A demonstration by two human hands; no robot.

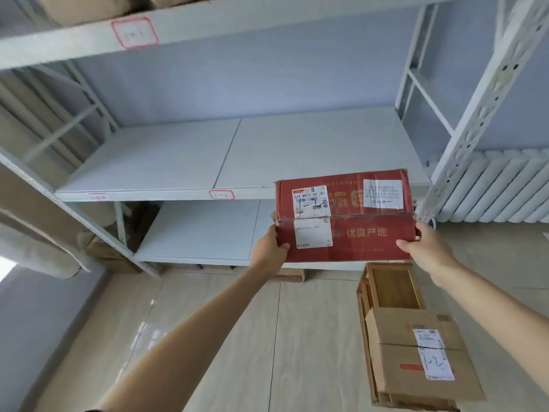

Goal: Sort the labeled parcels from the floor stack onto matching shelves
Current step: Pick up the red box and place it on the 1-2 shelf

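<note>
A red cardboard parcel (362, 233) with white shipping labels is held in the air in front of the white shelf unit. My left hand (269, 251) grips its left end and my right hand (427, 251) grips its right end. The parcel hangs level with the front edge of the middle shelf (208, 156), which carries a red-framed tag reading "1-2" (221, 195). The shelf above has a tag reading "1-1" (134, 34). On the floor at lower right lies a brown parcel (416, 358) with "1-2" handwritten on its label.
The brown parcel rests on a wooden crate (392, 286). A lower shelf (202, 230) sits beneath the middle one. Brown boxes (86, 7) occupy the top shelf. A white radiator (499, 188) stands at the right; more cardboard (104, 251) lies under the shelf's left end.
</note>
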